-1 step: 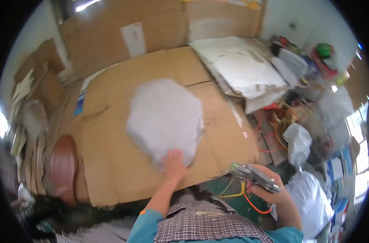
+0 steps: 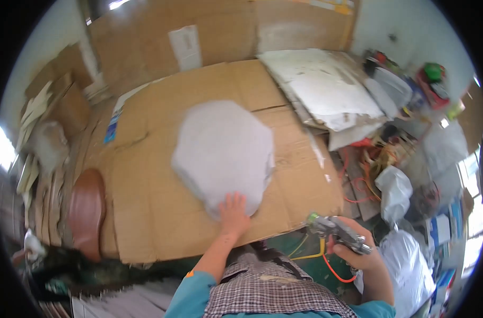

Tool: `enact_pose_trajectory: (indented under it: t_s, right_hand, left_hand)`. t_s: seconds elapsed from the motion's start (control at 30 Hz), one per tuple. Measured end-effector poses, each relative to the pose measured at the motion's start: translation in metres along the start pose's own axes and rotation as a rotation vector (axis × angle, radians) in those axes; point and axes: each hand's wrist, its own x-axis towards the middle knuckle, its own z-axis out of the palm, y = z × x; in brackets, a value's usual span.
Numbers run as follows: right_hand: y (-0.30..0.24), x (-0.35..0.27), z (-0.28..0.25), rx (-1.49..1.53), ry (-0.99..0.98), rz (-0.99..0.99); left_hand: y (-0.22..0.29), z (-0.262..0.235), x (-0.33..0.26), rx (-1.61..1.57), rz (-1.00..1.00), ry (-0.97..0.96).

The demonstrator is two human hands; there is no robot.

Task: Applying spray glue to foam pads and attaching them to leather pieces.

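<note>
A grey cloth-covered pad [image 2: 224, 153], roughly eight-sided and thick-edged, lies on a large sheet of brown cardboard [image 2: 151, 217]. My left hand [image 2: 234, 213] rests flat on its near edge, fingers spread and pointing away from me. In my right hand [image 2: 356, 244] is a metal spray gun [image 2: 337, 233], gripped at the cardboard's near right corner, its green-tinged nozzle end pointing left toward the cardboard. A yellow hose [image 2: 311, 256] and an orange hose [image 2: 338, 272] hang below the gun.
White-faced boards [image 2: 326, 90] are stacked at the far right. A brown, curved padded piece [image 2: 87, 212] stands by the cardboard's left edge. Plastic bags [image 2: 406, 265] and loose cords crowd the right side. Cardboard scraps [image 2: 66, 108] lean at the left wall.
The whole view has shifted slightly to the right in the picture. My left hand stays on the pad's near edge, and my right hand still grips the spray gun.
</note>
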Motion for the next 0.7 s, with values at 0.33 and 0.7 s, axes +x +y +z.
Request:
enact_pose_trajectory:
  t_s: [0.33,0.7]
  right_hand:
    - [-0.007,-0.019,-0.011,-0.004,0.294,0.014]
    - [0.0,-0.024,-0.008,0.124,0.308,0.032]
  left_hand:
    - [-0.008,0.009,-0.031,-0.02,-0.065,0.024]
    - [0.004,0.002,-0.039,-0.082,-0.107,0.004]
